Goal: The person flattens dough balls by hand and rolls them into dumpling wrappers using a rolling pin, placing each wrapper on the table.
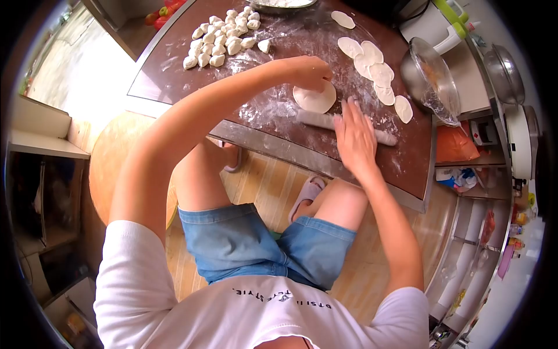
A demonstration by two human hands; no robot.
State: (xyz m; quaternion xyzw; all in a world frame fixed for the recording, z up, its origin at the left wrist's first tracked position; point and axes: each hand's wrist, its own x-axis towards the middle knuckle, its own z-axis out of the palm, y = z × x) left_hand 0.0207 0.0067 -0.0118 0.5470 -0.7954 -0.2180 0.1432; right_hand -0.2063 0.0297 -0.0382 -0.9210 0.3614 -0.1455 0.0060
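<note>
Left hand (311, 72) at a dough round (314, 100), right hand (356, 138) on a rolling pin (317, 119).

The round lies flat on the floured table (261, 136), just beyond the pin's left part; the left hand's fingers are curled over its far edge, but whether they pinch it cannot be told. The right hand is laid flat across the pin, fingers extended and not wrapped round it. Far left sits a cluster of dough lumps (224, 39); to the right, thin wrappers (371, 63) lie partly overlapping, near a film-covered bowl (431, 78) at the right edge. Dark lettering (285, 296) crosses the white shirt (232, 320), too warped to read surely; the small labels at far right are illegible.
</note>
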